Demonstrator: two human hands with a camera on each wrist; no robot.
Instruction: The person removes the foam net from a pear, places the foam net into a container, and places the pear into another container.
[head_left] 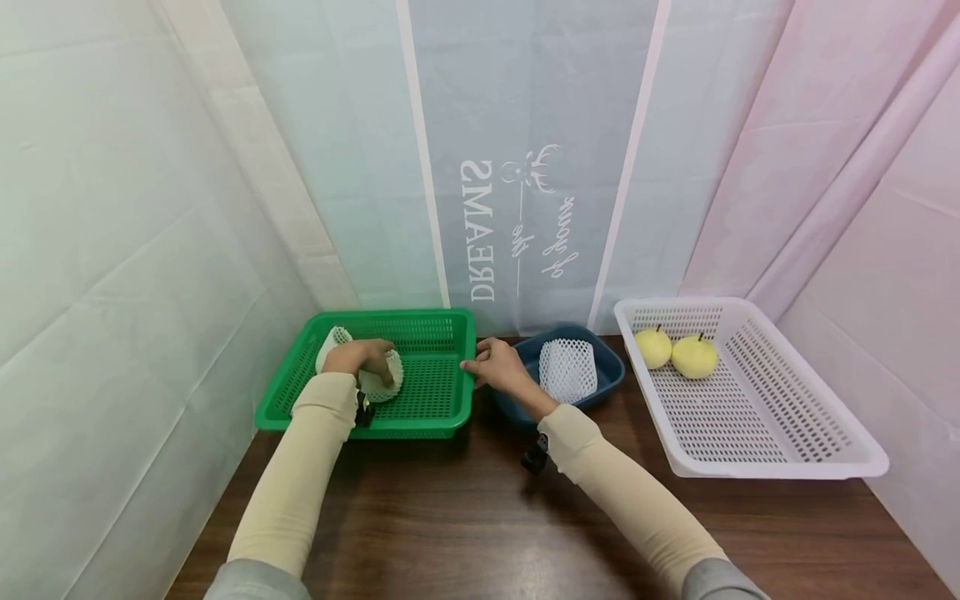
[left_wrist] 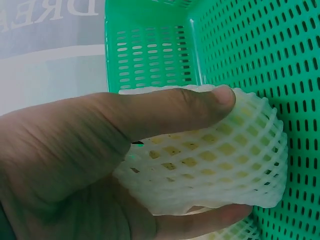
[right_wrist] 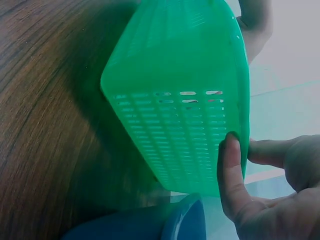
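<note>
While pinching the right rim of the green basket [head_left: 435, 392] with the right hand [head_left: 504, 367], clamping thumb and fingers on opposite faces of that edge, also gripping a netted fruit [left_wrist: 215, 160] with the left hand [head_left: 362, 358] inside the same basket, left of its middle. Clamping left fingers around the white mesh, showing yellow through the holes. Noting another netted piece [head_left: 334, 338] just left, partly hidden. Giving most room for moving on the slotted floor between netted fruit and right wall. Logging a blue basin [head_left: 611, 368] just beside the green right edge, with white foam netting [head_left: 567, 371] inside; can't tell if touching the basket. Farther right, well apart, logging a white basket [head_left: 742, 425] with two yellow pears [head_left: 694, 357] near its left wall, plus open floor toward front and right edges. Seeing brown table [head_left: 450, 517] along the front.
</note>
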